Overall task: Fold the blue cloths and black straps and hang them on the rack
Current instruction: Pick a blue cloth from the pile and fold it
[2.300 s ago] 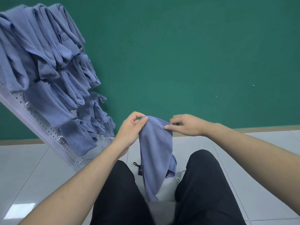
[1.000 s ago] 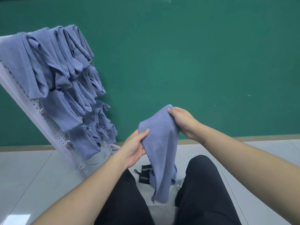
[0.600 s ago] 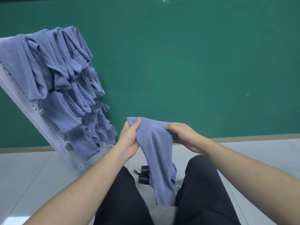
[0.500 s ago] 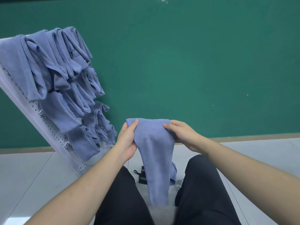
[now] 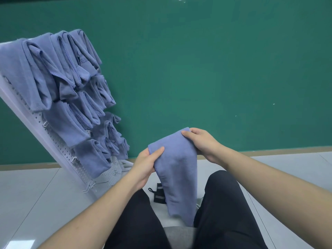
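Blue cloth [image 5: 177, 169] hangs in front of the person, held at its top edge by both hands above the gap between two black-trousered legs [image 5: 228, 209]. The left hand [image 5: 146, 164] pinches the lower left corner, thumb laid across the front of the fabric and the other fingers hidden behind it. The right hand [image 5: 201, 141] grips the higher right corner with its fingers curled over the edge; the fingertips are lost in the fold. The cloth's lower end drops between the knees, and where it ends cannot be made out. A black strap [image 5: 159, 194] lies on the pale tiled floor [image 5: 27, 194] just behind the cloth, partly covered by it, so its full length is unseen. To the left a white pegboard rack [image 5: 53, 146] leans against the green wall [image 5: 215, 69], its left part cut off by the frame. Folded blue cloths [image 5: 59, 83] hang on it in overlapping rows, hiding most of its hooks; a few bare metal hooks [image 5: 89, 186] show near the bottom.
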